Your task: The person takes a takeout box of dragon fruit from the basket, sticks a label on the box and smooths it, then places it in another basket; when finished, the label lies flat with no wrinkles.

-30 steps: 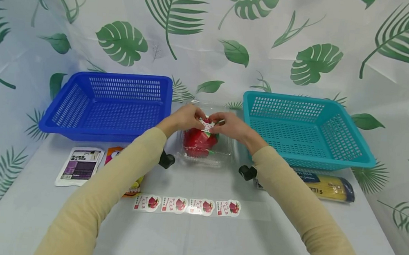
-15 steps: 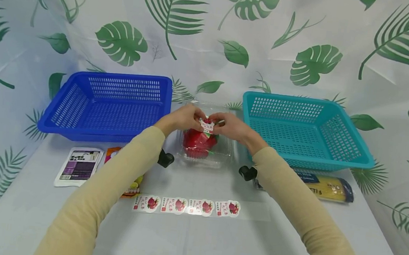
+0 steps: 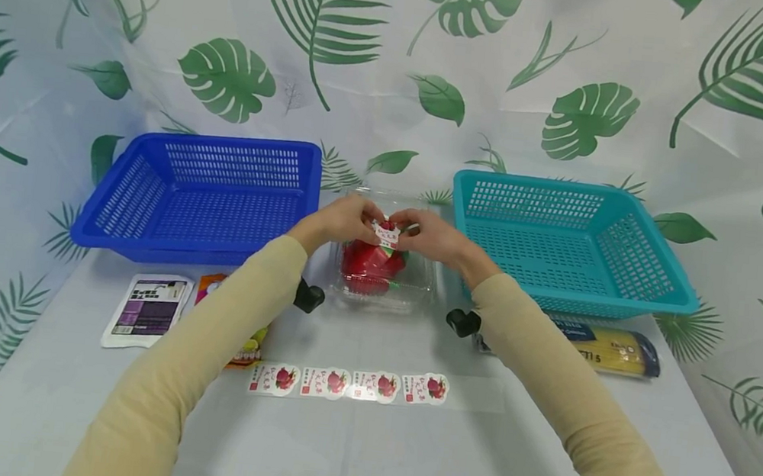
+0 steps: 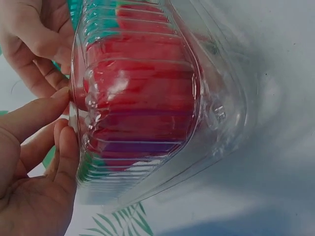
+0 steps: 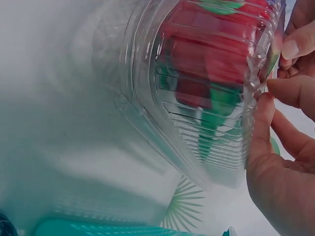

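A clear plastic clamshell box [image 3: 383, 297] with red, partly green, fruit-like contents sits between the two baskets. On its lid is a white sticker [image 3: 386, 236] with red print and a red fruit picture. My left hand [image 3: 347, 221] pinches the sticker's left edge between thumb and finger. Opposite it, my right hand [image 3: 431, 235] pinches the right edge. Seen from the left wrist, the left fingertips [image 4: 64, 96] are right at the lid's surface. In the right wrist view the right fingers [image 5: 266, 105] rest against the top of the box.
A blue basket [image 3: 190, 254] stands left and a teal basket [image 3: 572, 298] right. Nearer lie a white-and-purple pack [image 3: 149, 307], an orange pouch [image 3: 250, 348] half hidden by the left sleeve, and a spaghetti pack [image 3: 615, 352]. A strip of several stickers [image 3: 376, 387] lies in front.
The sticker's face has turned slightly more toward the head camera and settled against the lid between the hands. Both hands stay almost where they were.
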